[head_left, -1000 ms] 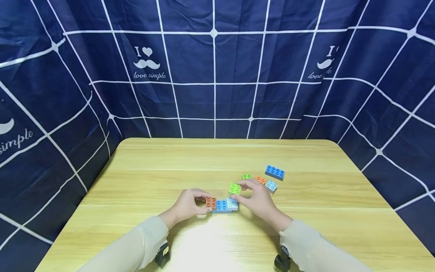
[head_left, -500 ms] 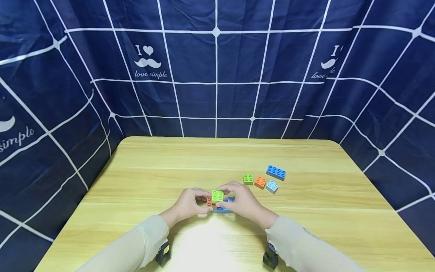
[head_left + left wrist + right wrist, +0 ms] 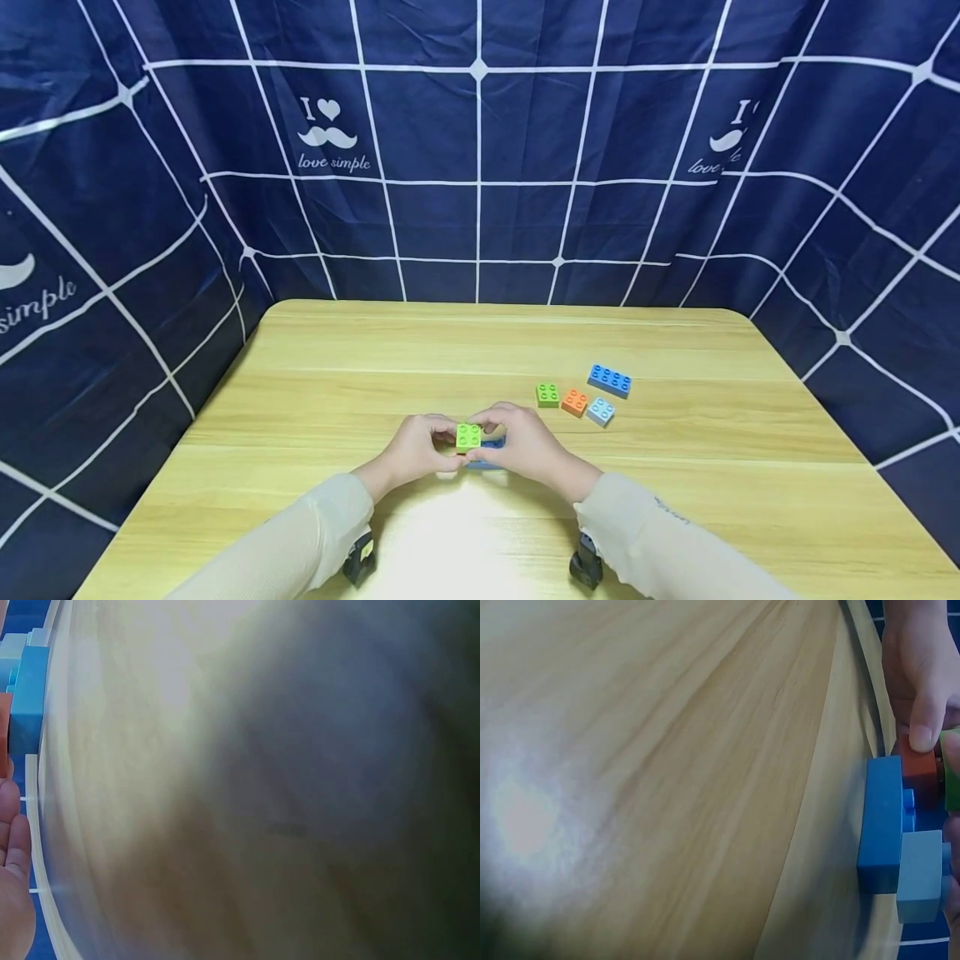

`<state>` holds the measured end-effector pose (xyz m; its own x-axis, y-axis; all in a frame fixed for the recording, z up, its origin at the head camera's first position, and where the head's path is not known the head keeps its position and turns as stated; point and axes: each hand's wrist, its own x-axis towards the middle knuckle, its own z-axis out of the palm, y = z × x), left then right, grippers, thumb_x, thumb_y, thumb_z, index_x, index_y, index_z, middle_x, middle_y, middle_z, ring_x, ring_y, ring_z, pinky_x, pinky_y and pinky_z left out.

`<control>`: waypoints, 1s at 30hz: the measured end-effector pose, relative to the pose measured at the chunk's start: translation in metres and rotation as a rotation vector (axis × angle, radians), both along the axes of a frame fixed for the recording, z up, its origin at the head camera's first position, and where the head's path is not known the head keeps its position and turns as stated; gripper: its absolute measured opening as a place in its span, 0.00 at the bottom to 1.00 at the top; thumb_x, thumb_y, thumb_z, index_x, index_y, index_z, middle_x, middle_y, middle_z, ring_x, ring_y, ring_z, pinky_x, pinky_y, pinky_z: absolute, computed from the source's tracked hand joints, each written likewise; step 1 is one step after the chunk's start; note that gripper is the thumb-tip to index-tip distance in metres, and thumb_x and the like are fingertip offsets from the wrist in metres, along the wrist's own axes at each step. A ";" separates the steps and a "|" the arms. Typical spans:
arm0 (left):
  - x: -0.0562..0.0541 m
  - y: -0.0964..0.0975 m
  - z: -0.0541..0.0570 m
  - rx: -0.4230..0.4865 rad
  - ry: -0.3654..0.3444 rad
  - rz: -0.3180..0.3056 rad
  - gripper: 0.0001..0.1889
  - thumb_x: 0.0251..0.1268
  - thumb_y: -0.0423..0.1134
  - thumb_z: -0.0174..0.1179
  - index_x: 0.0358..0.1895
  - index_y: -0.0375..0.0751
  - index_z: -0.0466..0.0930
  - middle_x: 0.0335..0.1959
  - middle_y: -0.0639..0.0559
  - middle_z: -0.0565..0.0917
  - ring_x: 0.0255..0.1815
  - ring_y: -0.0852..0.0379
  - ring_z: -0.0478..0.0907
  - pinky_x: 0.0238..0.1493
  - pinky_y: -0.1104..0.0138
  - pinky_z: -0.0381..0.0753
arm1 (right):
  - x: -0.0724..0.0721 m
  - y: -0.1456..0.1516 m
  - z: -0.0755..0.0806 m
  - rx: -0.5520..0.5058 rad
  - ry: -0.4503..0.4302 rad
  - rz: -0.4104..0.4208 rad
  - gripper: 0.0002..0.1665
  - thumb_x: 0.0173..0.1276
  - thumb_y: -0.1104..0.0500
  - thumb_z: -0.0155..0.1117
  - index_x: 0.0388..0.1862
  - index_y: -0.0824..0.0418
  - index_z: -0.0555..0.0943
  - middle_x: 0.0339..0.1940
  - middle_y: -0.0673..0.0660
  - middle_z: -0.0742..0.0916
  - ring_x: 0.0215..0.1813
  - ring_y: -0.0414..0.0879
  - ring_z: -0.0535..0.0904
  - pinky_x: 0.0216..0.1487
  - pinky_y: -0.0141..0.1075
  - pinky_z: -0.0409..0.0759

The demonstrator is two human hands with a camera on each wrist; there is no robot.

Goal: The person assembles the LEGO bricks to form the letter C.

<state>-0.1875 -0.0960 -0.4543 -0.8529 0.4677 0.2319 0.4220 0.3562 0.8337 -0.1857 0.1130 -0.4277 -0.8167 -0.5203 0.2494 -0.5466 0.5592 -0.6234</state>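
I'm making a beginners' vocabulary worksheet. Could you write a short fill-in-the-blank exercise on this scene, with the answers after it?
1. The held brick, in the right grip, is coloured ____.
2. Farther back on the table, ____ loose bricks lie in a group.
3. Between the loose green brick and the loose light blue brick lies a brick coloured ____.
4. The long loose brick shows ____ studs on top.

Missing words: green; four; orange; eight.

Passable: tabletop [image 3: 322,375], left and right sides | Blocked: centre, by hands [image 3: 409,447] [image 3: 521,442]; right of centre, four loose bricks [image 3: 574,403]
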 end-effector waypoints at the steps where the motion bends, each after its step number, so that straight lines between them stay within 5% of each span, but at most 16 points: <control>1: 0.000 0.000 0.000 0.001 0.000 0.000 0.14 0.45 0.32 0.73 0.39 0.37 0.86 0.36 0.53 0.84 0.35 0.61 0.80 0.41 0.69 0.81 | 0.000 0.000 0.000 0.000 -0.001 0.003 0.25 0.50 0.48 0.77 0.47 0.53 0.84 0.39 0.42 0.84 0.40 0.37 0.77 0.43 0.35 0.78; 23: -0.001 -0.002 0.000 -0.023 0.010 -0.004 0.15 0.46 0.34 0.74 0.40 0.38 0.84 0.37 0.54 0.84 0.37 0.59 0.80 0.45 0.67 0.80 | -0.004 -0.003 0.005 0.010 -0.012 0.035 0.23 0.46 0.54 0.80 0.43 0.57 0.86 0.32 0.44 0.84 0.33 0.36 0.76 0.34 0.30 0.78; 30: 0.001 -0.007 0.003 0.052 -0.029 0.004 0.17 0.46 0.37 0.75 0.41 0.41 0.84 0.38 0.55 0.85 0.41 0.54 0.80 0.48 0.62 0.79 | -0.001 -0.002 0.005 0.018 -0.050 0.016 0.24 0.47 0.55 0.80 0.45 0.57 0.86 0.34 0.45 0.84 0.34 0.40 0.78 0.35 0.29 0.78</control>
